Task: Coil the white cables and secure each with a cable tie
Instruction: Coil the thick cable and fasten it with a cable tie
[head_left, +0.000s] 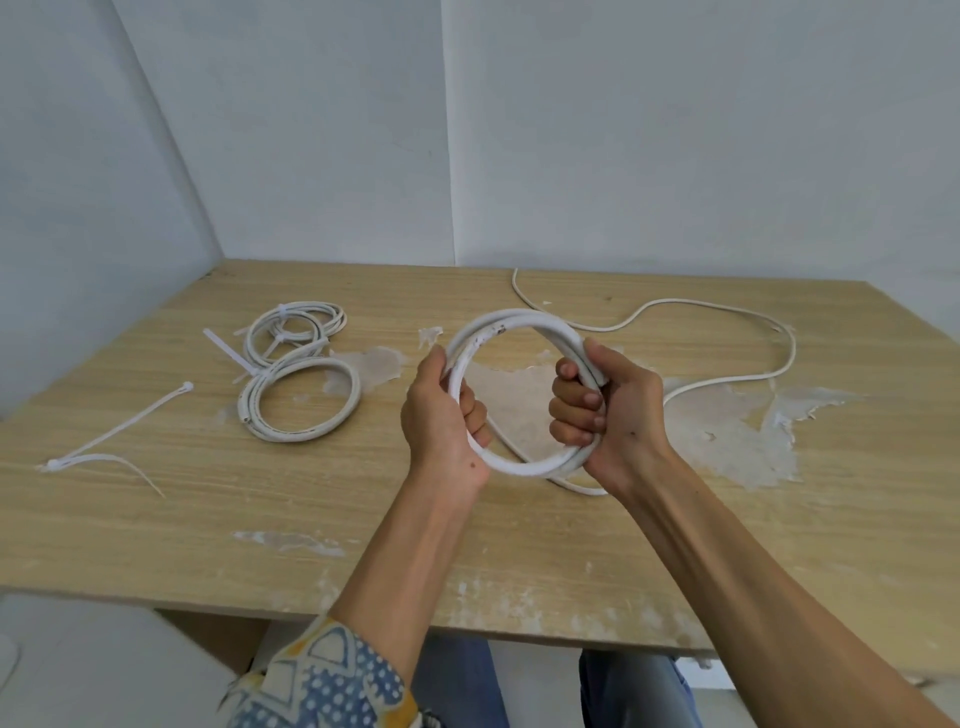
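No text, label, brand, number or sign can be read here; a few small dark marks on the jacket of the white cable coil (524, 317) are too small to make out as lettering.

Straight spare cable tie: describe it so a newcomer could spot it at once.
On the wooden table, look left of the thick tied coil, toward the left edge. The straight cable tie slants from that edge up toward that coil. Unlike the curved tie meeting its lower end, it runs straight and is fastened round nothing.
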